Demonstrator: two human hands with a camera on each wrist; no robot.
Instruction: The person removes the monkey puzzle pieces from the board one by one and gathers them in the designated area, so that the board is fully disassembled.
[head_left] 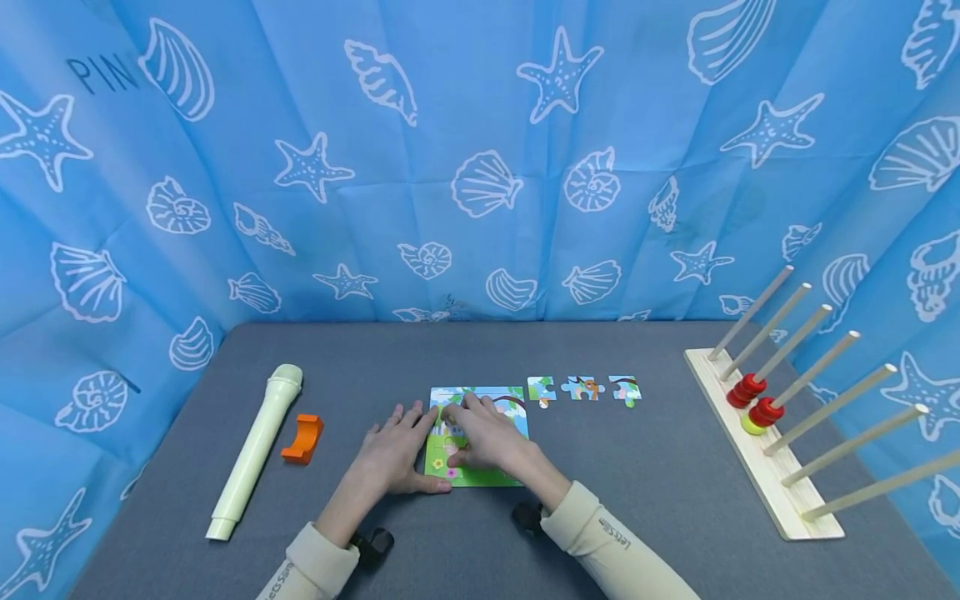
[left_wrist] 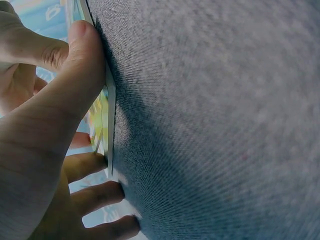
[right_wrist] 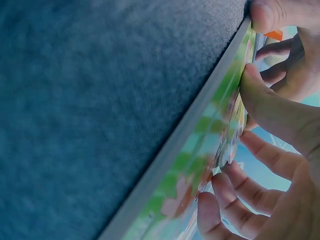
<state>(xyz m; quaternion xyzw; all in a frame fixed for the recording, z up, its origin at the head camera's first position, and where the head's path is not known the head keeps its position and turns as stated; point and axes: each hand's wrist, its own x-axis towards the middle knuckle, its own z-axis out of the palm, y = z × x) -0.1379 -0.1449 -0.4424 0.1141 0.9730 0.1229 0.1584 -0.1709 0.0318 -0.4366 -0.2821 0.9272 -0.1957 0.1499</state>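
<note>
A square jigsaw puzzle (head_left: 480, 477) with a green and blue picture lies flat in its board on the table. My left hand (head_left: 396, 454) rests along its left side, fingers spread, with the thumb by the near left corner. On the puzzle's surface, the thumb and fingertips of my right hand (head_left: 491, 433) press down, slightly bent. The right wrist view shows these fingertips (right_wrist: 209, 207) touching the picture. Part of the picture is hidden under this hand. Right of the board lie three loose puzzle pieces (head_left: 542, 389) in a row.
On the left lie a pale green toy microphone (head_left: 258, 446) and an orange arched block (head_left: 303, 439). A wooden peg stand (head_left: 765, 454) with upright rods and several red and yellow rings stands on the right. Behind the grey table (head_left: 600, 517) hangs a blue curtain (head_left: 420, 208).
</note>
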